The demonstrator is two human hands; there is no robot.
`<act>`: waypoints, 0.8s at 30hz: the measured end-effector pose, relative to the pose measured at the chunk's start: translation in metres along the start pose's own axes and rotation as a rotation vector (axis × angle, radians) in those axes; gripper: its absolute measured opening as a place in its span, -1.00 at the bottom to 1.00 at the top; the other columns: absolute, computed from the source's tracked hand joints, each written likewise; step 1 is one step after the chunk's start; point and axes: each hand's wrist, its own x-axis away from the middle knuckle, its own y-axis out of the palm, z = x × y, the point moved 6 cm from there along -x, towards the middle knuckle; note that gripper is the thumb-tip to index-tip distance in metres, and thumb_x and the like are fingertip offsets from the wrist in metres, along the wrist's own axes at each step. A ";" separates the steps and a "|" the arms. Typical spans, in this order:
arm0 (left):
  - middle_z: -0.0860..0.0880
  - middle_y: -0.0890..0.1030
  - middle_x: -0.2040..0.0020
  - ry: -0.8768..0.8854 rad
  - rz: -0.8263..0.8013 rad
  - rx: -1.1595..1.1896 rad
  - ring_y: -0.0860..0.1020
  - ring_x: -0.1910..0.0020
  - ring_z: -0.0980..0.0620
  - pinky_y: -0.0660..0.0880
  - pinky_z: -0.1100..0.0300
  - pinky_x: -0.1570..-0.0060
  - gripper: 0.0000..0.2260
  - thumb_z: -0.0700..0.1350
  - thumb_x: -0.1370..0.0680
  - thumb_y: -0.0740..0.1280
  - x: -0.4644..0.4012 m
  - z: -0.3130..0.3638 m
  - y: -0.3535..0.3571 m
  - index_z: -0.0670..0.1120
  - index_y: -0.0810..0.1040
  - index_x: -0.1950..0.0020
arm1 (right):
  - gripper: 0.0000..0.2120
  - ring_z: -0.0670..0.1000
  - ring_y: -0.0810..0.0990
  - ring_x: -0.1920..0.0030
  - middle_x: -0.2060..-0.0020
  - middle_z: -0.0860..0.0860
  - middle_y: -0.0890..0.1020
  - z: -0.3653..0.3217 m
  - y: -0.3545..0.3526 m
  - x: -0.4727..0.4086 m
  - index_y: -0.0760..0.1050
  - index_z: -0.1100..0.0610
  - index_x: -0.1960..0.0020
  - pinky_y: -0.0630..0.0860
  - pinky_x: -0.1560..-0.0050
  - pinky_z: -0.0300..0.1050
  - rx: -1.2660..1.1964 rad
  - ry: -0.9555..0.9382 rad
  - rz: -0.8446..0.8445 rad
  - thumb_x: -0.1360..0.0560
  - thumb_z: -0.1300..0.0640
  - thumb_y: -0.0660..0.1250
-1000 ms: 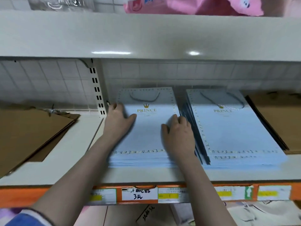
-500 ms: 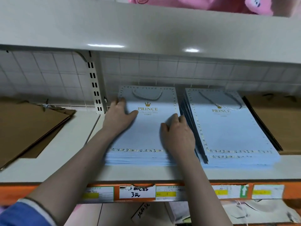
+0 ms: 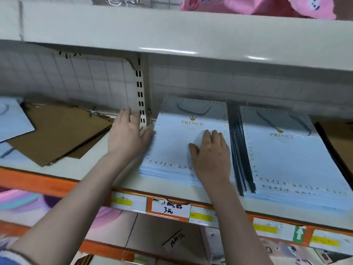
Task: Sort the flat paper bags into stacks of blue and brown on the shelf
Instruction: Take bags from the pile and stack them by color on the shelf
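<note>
A stack of light blue "PRINCE" paper bags [image 3: 175, 142] lies flat on the white shelf [image 3: 99, 169]. My right hand [image 3: 211, 155] rests palm down on its right half, fingers straight. My left hand [image 3: 128, 134] is beside the stack's left edge, fingers straight, thumb touching the edge. A second blue stack [image 3: 286, 159] lies to the right. Brown flat bags [image 3: 57, 134] lie spread at the left, with one blue bag [image 3: 13, 121] at the far left. More brown bags [image 3: 342, 142] sit at the far right edge.
A slotted shelf upright [image 3: 140, 104] stands behind my left hand. The upper shelf board [image 3: 172, 33] overhangs closely. An orange front rail with price labels [image 3: 170, 207] runs below. Pink packs [image 3: 257, 5] lie on top.
My left hand has slid off the top of the blue stack to its left edge. My head has turned left, so the brown bags and a blue bag at left show more.
</note>
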 end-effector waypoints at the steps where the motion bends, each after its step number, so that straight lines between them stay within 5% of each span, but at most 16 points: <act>1: -0.30 0.24 -0.45 -0.021 0.005 -0.021 0.19 -0.45 -0.24 0.13 -0.04 -0.39 -0.44 0.05 -0.53 0.32 0.004 -0.012 -0.007 -0.24 0.33 -0.42 | -0.42 0.15 0.05 -0.50 -0.48 0.17 0.15 -0.010 0.003 0.001 0.05 0.24 -0.51 0.00 -0.49 0.00 -0.015 -0.024 -0.010 -0.62 -0.09 0.02; 7: -0.33 0.28 -0.42 -0.155 0.002 -0.111 0.19 -0.45 -0.26 0.14 -0.05 -0.40 -0.46 0.05 -0.53 0.33 0.021 -0.092 -0.039 -0.25 0.37 -0.39 | -0.43 0.20 0.10 -0.49 -0.46 0.24 0.22 -0.084 0.024 0.006 0.15 0.29 -0.48 0.02 -0.48 0.02 -0.105 -0.155 -0.022 -0.61 -0.04 0.12; 12: -0.27 0.22 -0.47 -0.283 0.017 -0.097 0.13 -0.48 -0.20 0.09 0.00 -0.42 -0.43 0.11 -0.55 0.27 0.026 -0.175 -0.065 -0.19 0.30 -0.45 | -0.46 0.31 0.39 -0.31 -0.25 0.33 0.47 -0.161 0.052 0.009 0.42 0.37 -0.31 0.31 -0.32 0.17 -0.100 -0.196 0.009 -0.49 0.02 0.36; 18: -0.35 0.29 -0.41 -0.320 0.076 -0.060 0.19 -0.44 -0.28 0.16 -0.09 -0.40 -0.46 0.02 -0.51 0.35 0.023 -0.305 -0.100 -0.27 0.38 -0.38 | -0.48 0.17 0.26 -0.42 -0.37 0.20 0.37 -0.289 0.091 0.011 0.29 0.22 -0.41 0.18 -0.43 0.03 -0.041 -0.301 0.007 -0.59 -0.10 0.11; 24: -0.32 0.24 -0.45 -0.350 0.026 -0.079 0.13 -0.48 -0.26 0.05 -0.04 -0.43 -0.45 0.01 -0.53 0.33 0.011 -0.436 -0.134 -0.26 0.34 -0.41 | -0.51 0.28 0.45 -0.26 -0.19 0.29 0.50 -0.414 0.131 0.005 0.42 0.31 -0.29 0.37 -0.28 0.11 -0.118 -0.305 0.010 -0.55 -0.05 0.18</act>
